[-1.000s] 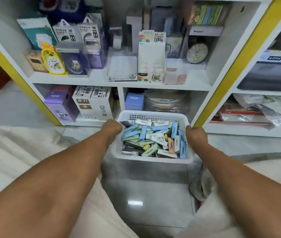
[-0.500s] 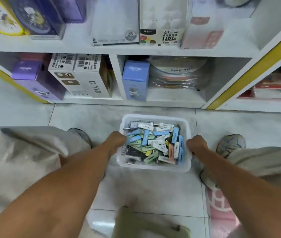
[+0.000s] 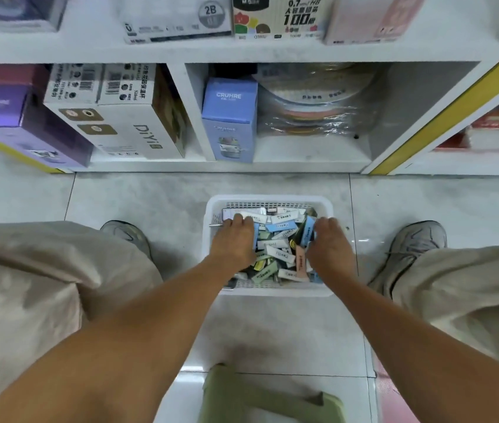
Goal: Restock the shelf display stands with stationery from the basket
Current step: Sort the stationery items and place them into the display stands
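Note:
A white plastic basket [image 3: 268, 199] stands on the tiled floor between my feet. It is full of small stationery packets [image 3: 281, 248] in white, blue, green and peach. My left hand [image 3: 236, 241] lies palm down on the left side of the pile, fingers bent into the packets. On the right side my right hand [image 3: 329, 247] does the same, its fingertips against a blue packet [image 3: 309, 230]. Whether either hand grips anything is hidden. On the shelf above stand a display box marked 100 [image 3: 275, 16] and a 2B box [image 3: 178, 22].
The white shelf unit's bottom compartments hold a purple box [image 3: 25, 126], DiYi cartons [image 3: 120, 117], a blue box [image 3: 230, 117] and wrapped round items [image 3: 315, 99]. A yellow post [image 3: 443, 117] runs diagonally at right. My shoes [image 3: 416, 242] flank the basket; a green stool [image 3: 269, 398] is below me.
The basket went down from shelf height to the floor. Both hands left its sides and moved onto the packets inside. My view tilted downward.

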A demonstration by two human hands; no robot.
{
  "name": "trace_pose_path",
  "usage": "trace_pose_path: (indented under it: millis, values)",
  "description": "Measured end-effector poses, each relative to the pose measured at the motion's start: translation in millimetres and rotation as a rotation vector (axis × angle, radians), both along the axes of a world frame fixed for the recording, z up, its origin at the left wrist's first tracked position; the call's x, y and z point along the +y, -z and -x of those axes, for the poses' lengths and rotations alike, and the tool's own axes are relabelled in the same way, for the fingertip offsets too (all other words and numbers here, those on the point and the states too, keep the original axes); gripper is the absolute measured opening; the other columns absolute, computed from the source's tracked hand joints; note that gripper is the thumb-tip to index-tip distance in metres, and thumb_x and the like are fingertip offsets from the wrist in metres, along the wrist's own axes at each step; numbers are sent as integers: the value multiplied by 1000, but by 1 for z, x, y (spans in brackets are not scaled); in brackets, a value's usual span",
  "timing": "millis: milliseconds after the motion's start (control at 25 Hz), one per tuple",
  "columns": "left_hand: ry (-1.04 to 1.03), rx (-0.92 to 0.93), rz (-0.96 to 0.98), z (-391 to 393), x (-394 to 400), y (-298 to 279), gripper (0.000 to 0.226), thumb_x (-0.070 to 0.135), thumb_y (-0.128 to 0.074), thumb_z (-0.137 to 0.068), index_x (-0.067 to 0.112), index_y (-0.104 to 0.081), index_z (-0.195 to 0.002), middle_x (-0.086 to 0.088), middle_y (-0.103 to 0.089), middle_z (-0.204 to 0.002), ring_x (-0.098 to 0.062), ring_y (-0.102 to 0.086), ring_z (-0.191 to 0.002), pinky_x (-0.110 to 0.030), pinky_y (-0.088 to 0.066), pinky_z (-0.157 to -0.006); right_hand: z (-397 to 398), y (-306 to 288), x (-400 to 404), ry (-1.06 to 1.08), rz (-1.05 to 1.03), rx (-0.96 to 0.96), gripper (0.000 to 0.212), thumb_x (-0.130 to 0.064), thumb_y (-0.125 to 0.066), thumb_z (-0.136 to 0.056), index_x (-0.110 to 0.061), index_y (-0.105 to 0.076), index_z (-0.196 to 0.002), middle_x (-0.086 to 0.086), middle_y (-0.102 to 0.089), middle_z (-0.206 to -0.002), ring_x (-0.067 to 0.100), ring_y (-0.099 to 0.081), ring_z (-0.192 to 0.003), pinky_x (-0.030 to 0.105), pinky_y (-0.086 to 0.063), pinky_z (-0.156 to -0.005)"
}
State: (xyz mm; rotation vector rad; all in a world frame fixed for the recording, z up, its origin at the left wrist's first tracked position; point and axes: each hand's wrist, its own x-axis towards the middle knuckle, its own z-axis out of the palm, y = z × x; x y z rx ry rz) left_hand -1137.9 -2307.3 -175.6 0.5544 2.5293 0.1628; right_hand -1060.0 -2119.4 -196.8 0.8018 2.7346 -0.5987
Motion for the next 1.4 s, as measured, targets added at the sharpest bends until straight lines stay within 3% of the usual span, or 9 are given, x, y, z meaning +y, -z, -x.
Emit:
trace_pose_path:
  millis: [80,200,400,600,720,880,1040,1200,1400]
  values:
    - [115,-118,137,1,7,12,90,27,-80,-73,6,-28,-143,-22,-30,-142,-40,-35,-132,-47,-47,-99,-6,12,-14,-88,21,-99,42,-10,-56,-88,-10,-45,-128,11,-47,-121,30,-52,-108,40,-49,-81]
    - [124,-178,166,1,16,27,128,34,-89,-63,9,-2,-152,-28,-12,-152,-47,-21,-139,-57,-37,-108,-13,29,-23,-81,-70,-101,58,-12,-56,-87,-6,-37,-142,18,-41,-130,34,-46,-114,41,-48,-88]
    - [186,-10,105,-12,20,55,112,39,-88,-60,5,-19,-141,-21,-34,-135,-36,-35,-124,-44,-36,-108,-10,36,-28,-15,44,77,58,-5,-57,-82,-3,-42,-139,20,-50,-119,38,-54,-103,46,-53,-81]
    - [222,16,105,-20,19,71,130,44,-87,-61,6,0,-151,-23,-13,-151,-45,-13,-142,-51,-13,-120,-22,46,-37,-65,22,238,50,-5,-69,-80,2,-55,-127,24,-63,-108,39,-60,-97,46,-56,-79]
    - [229,60,31,-15,11,72,119,50,-86,-54,12,-19,-144,-15,-34,-137,-35,-33,-127,-47,-32,-109,-19,49,-34,-10,60,248,45,-2,-65,-79,1,-57,-124,21,-63,-106,37,-60,-94,43,-55,-74]
    - [213,-51,-32,-19,3,71,95,47,-84,-62,7,-37,-133,-11,-47,-126,-28,-46,-115,-38,-41,-100,-17,47,-30,13,91,250,42,-1,-62,-82,2,-56,-124,21,-62,-106,37,-59,-91,42,-53,-71]
    - [182,-228,-95,1,9,59,70,21,-79,-71,10,-41,-130,-6,-60,-107,-26,-61,-95,-37,-54,-78,-18,43,-29,36,139,264,39,-12,-67,-89,1,-56,-124,18,-63,-105,34,-62,-89,38,-52,-68]
    - [142,-285,-114,25,11,47,69,1,-71,-71,11,-40,-132,-6,-62,-95,-23,-61,-82,-33,-52,-64,-18,39,-23,47,225,198,41,5,-57,-83,-7,-53,-123,12,-61,-109,34,-62,-87,30,-42,-61]
    - [-61,-329,-244,43,9,27,59,7,-80,-68,16,-51,-118,-1,-62,-96,-20,-61,-87,-25,-48,-66,-16,22,-15,61,245,137,30,0,-50,-88,-14,-52,-115,5,-60,-110,30,-62,-89,42,-54,-65]
